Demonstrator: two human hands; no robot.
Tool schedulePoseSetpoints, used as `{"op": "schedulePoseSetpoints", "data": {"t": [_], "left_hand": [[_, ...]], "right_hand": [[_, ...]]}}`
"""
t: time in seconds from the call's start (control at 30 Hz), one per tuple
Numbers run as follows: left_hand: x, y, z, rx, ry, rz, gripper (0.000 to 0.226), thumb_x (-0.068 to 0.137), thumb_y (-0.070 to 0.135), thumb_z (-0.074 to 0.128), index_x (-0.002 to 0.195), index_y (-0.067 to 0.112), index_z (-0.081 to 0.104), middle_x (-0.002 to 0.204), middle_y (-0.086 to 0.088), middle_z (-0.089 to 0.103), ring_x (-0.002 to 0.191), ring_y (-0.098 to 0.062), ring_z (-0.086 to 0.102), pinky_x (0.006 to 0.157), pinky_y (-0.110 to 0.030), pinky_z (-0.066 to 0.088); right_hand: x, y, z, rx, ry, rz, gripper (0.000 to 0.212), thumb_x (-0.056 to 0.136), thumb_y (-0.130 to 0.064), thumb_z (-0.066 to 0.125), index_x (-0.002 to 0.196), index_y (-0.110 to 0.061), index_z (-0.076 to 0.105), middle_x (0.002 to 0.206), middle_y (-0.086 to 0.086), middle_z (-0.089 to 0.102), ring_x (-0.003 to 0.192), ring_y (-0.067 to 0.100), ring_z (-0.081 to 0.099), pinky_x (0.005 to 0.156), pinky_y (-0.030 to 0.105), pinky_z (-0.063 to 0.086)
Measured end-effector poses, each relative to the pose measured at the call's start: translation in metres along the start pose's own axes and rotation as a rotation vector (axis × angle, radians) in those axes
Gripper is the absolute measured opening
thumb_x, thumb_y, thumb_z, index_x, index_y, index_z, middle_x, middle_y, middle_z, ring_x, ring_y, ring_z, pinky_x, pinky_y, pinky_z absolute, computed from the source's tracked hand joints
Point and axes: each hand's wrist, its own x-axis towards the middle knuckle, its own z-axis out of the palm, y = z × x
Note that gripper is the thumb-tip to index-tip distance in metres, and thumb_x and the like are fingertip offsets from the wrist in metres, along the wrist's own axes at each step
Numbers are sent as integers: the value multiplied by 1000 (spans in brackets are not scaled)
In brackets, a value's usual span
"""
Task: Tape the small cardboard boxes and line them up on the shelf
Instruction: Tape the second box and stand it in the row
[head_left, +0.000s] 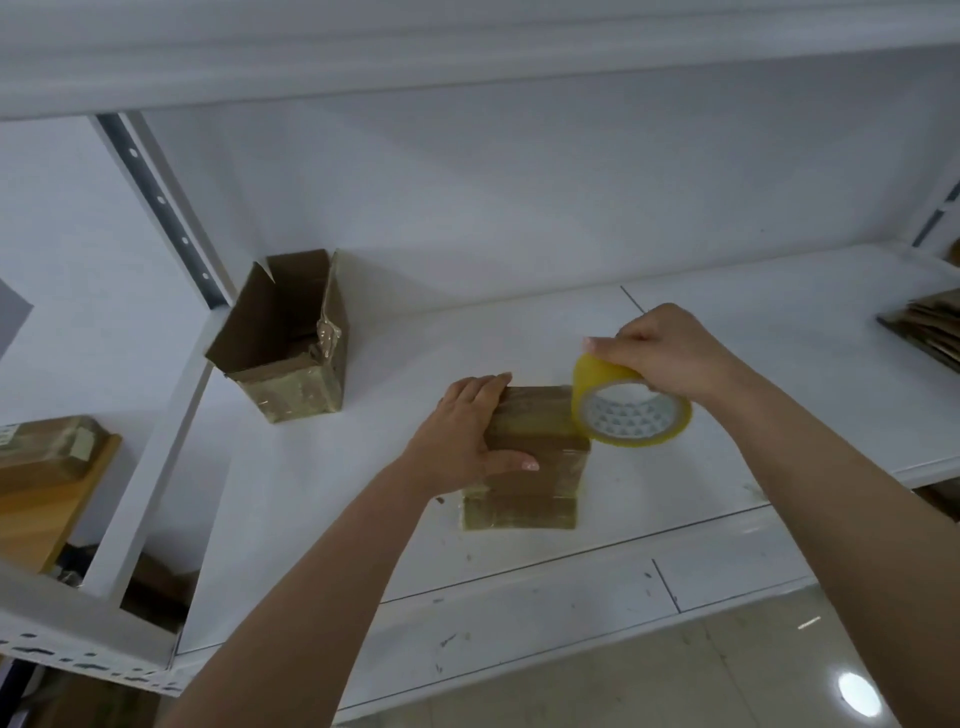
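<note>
Cardboard small box, closed and tape-wrapped, sits mid-shelf. Left hand lies over its left side, fingers straight, thumb across the top. Right hand grasps the yellow tape roll, roll touching the box's right top edge. Second box, open, contents not visible, stands back-left on the shelf. Flattened cardboard stack far right.

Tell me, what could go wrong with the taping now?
The left hand only presses flat on the box, so a hard pull from the roll in the right hand might slide it. The tape could also wrinkle or stick to itself. The other box, open and tilted at the back, might tip if bumped.
</note>
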Motion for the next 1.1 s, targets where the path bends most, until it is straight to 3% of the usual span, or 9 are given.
{"op": "schedulePoseSetpoints", "data": {"t": [0.1,0.23,0.5,0.67,0.77,0.9,0.97,1.03,1.1], "left_hand": [[0,0,1,54,-22,23,104,74,69,65,155,21,17,156,1,27,142,-19,19,118,-41,21],[1,1,1,69,-38,19,107,73,73,59,155,22,15,158,0,25,143,-19,18,119,-41,19],[-1,5,-1,111,-71,22,104,77,71,58,157,22,11,160,0,22,146,-19,14,121,-41,12],[-4,21,-5,444,-88,45,115,71,85,34,156,20,-7,163,6,-6,150,-23,-15,117,-50,-12],[-9,45,16,473,-41,101,97,84,76,36,156,25,-3,164,6,-6,150,-23,-13,120,-50,-6],[-14,56,35,496,-28,36,75,95,63,35,156,33,2,164,7,0,151,-22,-4,121,-44,4],[-14,56,31,434,-30,33,77,93,65,40,156,34,7,164,8,3,151,-20,-3,121,-43,3],[-18,55,25,191,22,62,73,94,58,49,155,31,19,163,6,13,151,-18,2,121,-38,2],[-31,49,16,-115,238,46,60,97,39,55,151,21,36,158,0,31,150,-17,15,120,-30,10]], "right_hand": [[-13,23,-7,-259,-71,139,62,79,-62,66,42,-15,52,38,-5,46,48,16,54,61,30,41],[-20,50,9,-128,-110,208,57,80,-60,68,39,-21,58,38,-5,48,50,19,58,66,35,47],[-26,65,53,-61,-136,307,67,80,-67,62,70,-1,70,63,10,69,63,26,68,75,39,54],[-27,63,59,-103,-115,306,65,83,-67,56,67,-6,69,68,13,70,63,25,69,72,38,55],[-28,62,63,-115,-108,292,63,84,-66,55,64,-8,67,62,9,68,60,24,68,66,35,53],[-31,60,67,-113,-79,300,60,83,-65,56,54,-13,60,54,3,63,57,21,65,61,32,48],[-31,59,66,-101,-80,303,61,83,-66,56,54,-13,60,54,3,63,58,22,65,60,32,47],[-31,58,67,-102,-78,297,61,83,-67,56,55,-13,61,56,4,64,58,22,65,60,31,47],[-31,58,68,-100,-75,285,62,84,-67,55,55,-12,60,58,6,64,57,22,65,59,30,46]]}}
